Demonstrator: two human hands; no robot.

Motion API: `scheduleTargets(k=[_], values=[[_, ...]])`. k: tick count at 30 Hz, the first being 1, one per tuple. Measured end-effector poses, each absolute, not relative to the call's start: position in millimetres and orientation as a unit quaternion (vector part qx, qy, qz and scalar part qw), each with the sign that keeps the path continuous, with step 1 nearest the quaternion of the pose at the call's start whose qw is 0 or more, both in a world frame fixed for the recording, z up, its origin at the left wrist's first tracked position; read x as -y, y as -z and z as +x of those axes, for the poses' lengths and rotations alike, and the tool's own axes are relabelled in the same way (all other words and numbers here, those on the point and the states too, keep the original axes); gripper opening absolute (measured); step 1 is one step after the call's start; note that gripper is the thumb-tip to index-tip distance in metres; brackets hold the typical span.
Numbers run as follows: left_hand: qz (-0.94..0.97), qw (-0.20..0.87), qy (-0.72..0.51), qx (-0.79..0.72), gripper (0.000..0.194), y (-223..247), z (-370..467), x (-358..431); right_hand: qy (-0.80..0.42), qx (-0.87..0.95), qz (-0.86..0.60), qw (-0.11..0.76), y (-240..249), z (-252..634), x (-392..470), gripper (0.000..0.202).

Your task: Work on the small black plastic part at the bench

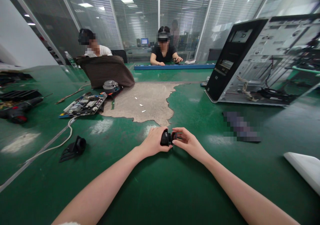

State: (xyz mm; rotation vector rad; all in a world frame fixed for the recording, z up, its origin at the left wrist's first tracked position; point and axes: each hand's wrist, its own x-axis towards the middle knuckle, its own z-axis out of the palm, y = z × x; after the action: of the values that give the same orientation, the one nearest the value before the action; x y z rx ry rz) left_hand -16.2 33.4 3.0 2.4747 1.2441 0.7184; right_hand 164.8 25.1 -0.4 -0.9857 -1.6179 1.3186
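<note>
My left hand (155, 140) is wrapped around a small black device (164, 138) with a boxy body and a narrower round end facing right. Thumb and fingers of my right hand (188, 141) curl around a dark round piece (174, 136) at that end. Whether this piece is joined to the device or apart from it, I cannot tell. Both hands are just above the green tabletop (160, 188), near the front edge of a worn grey-brown patch (152, 101).
Left lie a black funnel-shaped part (75, 148), a white cable (70, 128), a circuit board (86, 104) and a power tool (20, 111). An opened computer case (250, 65) stands right, near a blurred flat object (241, 126). Two people (163, 51) sit across the table.
</note>
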Motion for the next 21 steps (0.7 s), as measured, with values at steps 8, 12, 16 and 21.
scheduleTargets(k=[8,12,16,21], values=[[0.841,0.167,-0.249,-0.45,0.059,-3,-15,-31,-0.561,0.598,-0.388,0.42,2,157,-32,0.026],[0.858,0.119,-0.251,-0.431,0.06,-2,-14,-25,-0.594,0.608,-0.351,0.394,-3,153,-27,0.029],[0.871,0.101,-0.236,-0.418,0.057,-6,-15,-19,-0.58,0.637,-0.356,0.362,-4,156,-28,0.033],[0.877,0.096,-0.228,-0.411,0.06,-8,-16,-19,-0.551,0.667,-0.357,0.352,-5,157,-23,0.036]])
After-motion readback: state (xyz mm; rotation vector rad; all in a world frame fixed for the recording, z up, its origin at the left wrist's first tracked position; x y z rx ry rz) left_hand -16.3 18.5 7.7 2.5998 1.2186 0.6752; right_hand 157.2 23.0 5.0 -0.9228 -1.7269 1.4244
